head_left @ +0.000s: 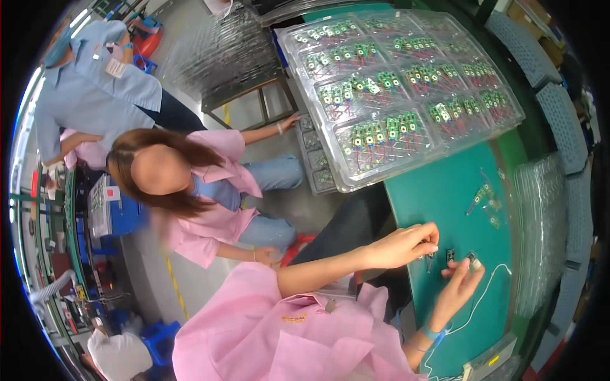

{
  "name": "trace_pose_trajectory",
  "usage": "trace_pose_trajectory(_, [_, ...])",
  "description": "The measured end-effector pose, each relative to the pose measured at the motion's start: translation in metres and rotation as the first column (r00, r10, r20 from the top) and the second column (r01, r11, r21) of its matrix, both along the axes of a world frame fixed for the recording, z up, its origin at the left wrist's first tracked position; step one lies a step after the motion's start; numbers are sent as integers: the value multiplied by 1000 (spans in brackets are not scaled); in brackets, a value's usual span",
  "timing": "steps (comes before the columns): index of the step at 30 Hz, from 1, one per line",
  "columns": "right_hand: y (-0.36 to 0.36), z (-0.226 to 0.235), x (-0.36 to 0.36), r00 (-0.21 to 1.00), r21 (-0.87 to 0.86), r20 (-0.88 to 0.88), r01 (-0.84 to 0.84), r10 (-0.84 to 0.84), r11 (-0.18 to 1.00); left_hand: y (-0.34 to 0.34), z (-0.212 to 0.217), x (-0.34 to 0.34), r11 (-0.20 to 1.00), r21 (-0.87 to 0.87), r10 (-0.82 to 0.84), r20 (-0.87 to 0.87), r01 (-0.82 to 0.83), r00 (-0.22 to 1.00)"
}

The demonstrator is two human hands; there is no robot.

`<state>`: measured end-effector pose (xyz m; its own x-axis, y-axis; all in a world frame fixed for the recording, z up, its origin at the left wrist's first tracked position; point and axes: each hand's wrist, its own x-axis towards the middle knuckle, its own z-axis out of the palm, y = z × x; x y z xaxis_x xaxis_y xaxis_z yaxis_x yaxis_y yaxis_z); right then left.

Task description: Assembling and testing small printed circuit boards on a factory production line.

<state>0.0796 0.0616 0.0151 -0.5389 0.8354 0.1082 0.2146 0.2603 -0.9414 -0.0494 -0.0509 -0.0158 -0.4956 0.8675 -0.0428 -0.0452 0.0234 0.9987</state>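
Observation:
Over the near edge of the green mat (pixel 445 203), my left hand (pixel 403 244) is closed in a pinch, and what its fingertips hold is too small to make out. Just under those fingertips is a small piece with a reddish wire (pixel 429 261); I cannot tell whether it is held. To the right, my right hand (pixel 462 282) pinches a small circuit board (pixel 473 261) between thumb and fingers. Between the two hands a small dark part (pixel 450 255) rests on the mat. A blue wrist strap (pixel 433 333) with a white cord circles my right wrist.
Stacked clear plastic trays (pixel 381 166) of wired green circuit boards overhang the mat's far end. Several loose boards (pixel 484 197) lie on the mat. Clear empty trays (pixel 540 235) line the right. A co-worker in pink (pixel 216 165) sits at left, one hand on a lower tray (pixel 318 162).

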Motion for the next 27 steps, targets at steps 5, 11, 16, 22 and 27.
trace_pose_trajectory(5, [-3, 6, -1, 993, -357, -112, -73, 35, 931, -12, -11, -2, 995, 94, -46, 137, 33, 989])
trace_pose_trajectory(11, [-18, 3, -5, 978, -480, -177, -182, 108, 858, -71, -13, -2, 982, 178, -137, 434, 65, 890])
trace_pose_trajectory(16, [-34, -5, -12, 967, -463, -153, -251, 202, 850, -145, -44, -6, 921, -208, 389, 553, -330, 737])
trace_pose_trajectory(22, [-37, -11, -16, 950, -447, -144, -312, 277, 839, -193, -74, -19, 756, -198, 569, 670, -624, 477])
trace_pose_trajectory(27, [-32, -18, -7, 950, -472, -175, -310, 257, 825, -184, -56, -20, 784, -183, 556, 632, -594, 539])
